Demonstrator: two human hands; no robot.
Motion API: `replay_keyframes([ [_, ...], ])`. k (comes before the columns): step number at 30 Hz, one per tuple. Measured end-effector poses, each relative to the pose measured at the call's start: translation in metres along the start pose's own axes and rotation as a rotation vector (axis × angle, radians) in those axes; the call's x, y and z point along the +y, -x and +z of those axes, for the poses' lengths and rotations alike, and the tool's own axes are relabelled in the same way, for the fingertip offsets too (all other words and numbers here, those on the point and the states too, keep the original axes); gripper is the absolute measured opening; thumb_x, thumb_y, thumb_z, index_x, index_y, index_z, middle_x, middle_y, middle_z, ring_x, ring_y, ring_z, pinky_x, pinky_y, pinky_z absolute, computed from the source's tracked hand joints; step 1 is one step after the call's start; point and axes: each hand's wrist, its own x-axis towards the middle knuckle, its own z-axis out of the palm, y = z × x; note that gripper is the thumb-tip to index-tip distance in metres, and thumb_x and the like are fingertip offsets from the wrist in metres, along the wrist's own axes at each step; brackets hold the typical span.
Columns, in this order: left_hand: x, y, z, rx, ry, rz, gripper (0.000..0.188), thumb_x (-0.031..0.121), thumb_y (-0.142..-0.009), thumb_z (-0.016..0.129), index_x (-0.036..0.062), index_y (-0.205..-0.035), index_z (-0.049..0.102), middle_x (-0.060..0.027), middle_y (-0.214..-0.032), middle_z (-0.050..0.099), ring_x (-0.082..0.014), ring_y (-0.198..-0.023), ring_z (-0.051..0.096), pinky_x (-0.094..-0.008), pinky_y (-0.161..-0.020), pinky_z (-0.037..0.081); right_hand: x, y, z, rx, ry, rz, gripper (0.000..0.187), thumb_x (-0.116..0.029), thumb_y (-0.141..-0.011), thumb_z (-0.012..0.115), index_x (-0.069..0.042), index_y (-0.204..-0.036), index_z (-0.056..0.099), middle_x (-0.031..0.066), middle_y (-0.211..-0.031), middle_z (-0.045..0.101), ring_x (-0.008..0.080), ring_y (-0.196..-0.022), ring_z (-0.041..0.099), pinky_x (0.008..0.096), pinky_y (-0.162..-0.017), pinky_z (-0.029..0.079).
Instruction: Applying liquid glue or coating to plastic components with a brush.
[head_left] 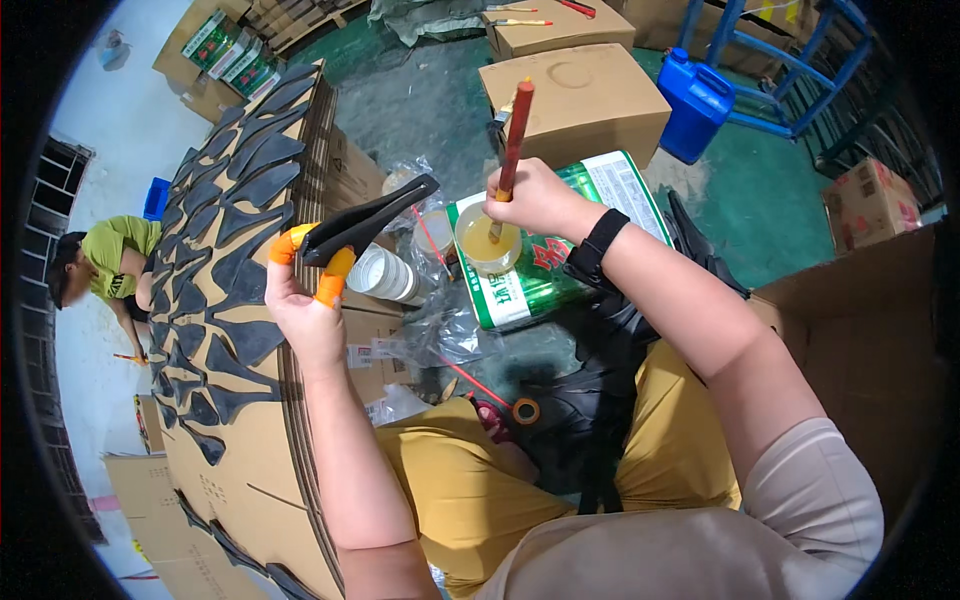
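Observation:
My left hand [308,315], orange covers on its fingertips, pinches a black, flat, curved piece [375,215] that looks like rubber or leather. In my right hand [540,203] is a brush [517,135] with a reddish handle, held upright. Its tip is down in a clear cup [490,262] of yellowish liquid. The cup rests on a green and white package [540,300]. To the left of my left hand, many similar black pieces [262,155] lie spread over a tall stack of cardboard sheets [235,425].
White tubs [385,275] stand between stack and package. Cardboard boxes [575,95] are ahead, beside a blue jerrycan [693,105] and a blue metal frame [785,75]. A tape roll [526,411] lies on the floor. A person in a green shirt [115,255] crouches beyond the stack.

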Motion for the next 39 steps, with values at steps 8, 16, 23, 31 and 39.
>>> replay_keyframes([
  [8, -0.008, -0.004, 0.018, -0.062, -0.027, 0.003, 0.034, -0.001, -0.069, 0.071, 0.0011, -0.101, 0.058, -0.0042, -0.097, 0.059, -0.0143, -0.092, 0.053, -0.0270, -0.087, 0.039, 0.003, 0.000, -0.003, -0.095, -0.013, 0.085, 0.023, -0.023, -0.080, 0.062, 0.000, -0.077, 0.063, 0.0137, -0.068, 0.061, 0.0230, -0.065, 0.060, 0.0323, -0.062, 0.046],
  [16, -0.010, -0.005, 0.031, -0.103, -0.012, -0.019, 0.034, -0.002, -0.066, 0.069, 0.0013, -0.098, 0.059, -0.0047, -0.096, 0.056, -0.0150, -0.092, 0.052, -0.0277, -0.087, 0.038, 0.008, -0.004, -0.029, 0.085, -0.153, 0.091, 0.020, -0.022, -0.079, 0.059, -0.002, -0.078, 0.064, 0.0043, -0.065, 0.059, 0.0119, -0.058, 0.055, 0.0261, -0.055, 0.044],
  [23, -0.013, -0.002, 0.045, -0.136, 0.054, -0.029, 0.036, -0.005, -0.065, 0.068, 0.0012, -0.099, 0.059, -0.0048, -0.097, 0.054, -0.0157, -0.092, 0.052, -0.0272, -0.086, 0.038, -0.041, 0.003, -0.098, 0.177, -0.814, 0.081, 0.020, -0.022, -0.085, 0.054, -0.005, -0.078, 0.061, -0.0009, -0.066, 0.056, 0.0014, -0.048, 0.042, 0.0159, -0.041, 0.027],
  [31, -0.009, -0.001, 0.061, -0.177, 0.027, -0.013, 0.036, -0.005, -0.066, 0.068, 0.0013, -0.099, 0.058, -0.0047, -0.096, 0.056, -0.0145, -0.092, 0.052, -0.0270, -0.086, 0.039, -0.077, 0.010, -0.086, 0.179, -0.929, -0.103, 0.021, -0.021, -0.087, 0.056, -0.002, -0.081, 0.061, 0.0006, -0.065, 0.055, 0.0028, -0.048, 0.043, 0.0166, -0.041, 0.031],
  [39, -0.002, -0.001, 0.065, -0.169, 0.175, -0.034, 0.035, -0.004, -0.067, 0.069, 0.0016, -0.100, 0.057, -0.0046, -0.097, 0.060, -0.0134, -0.092, 0.054, -0.0271, -0.087, 0.040, -0.055, 0.015, -0.095, 0.178, -0.708, -0.022, 0.019, -0.019, -0.086, 0.056, -0.003, -0.079, 0.061, 0.0003, -0.064, 0.055, 0.0030, -0.050, 0.043, 0.0170, -0.042, 0.029],
])
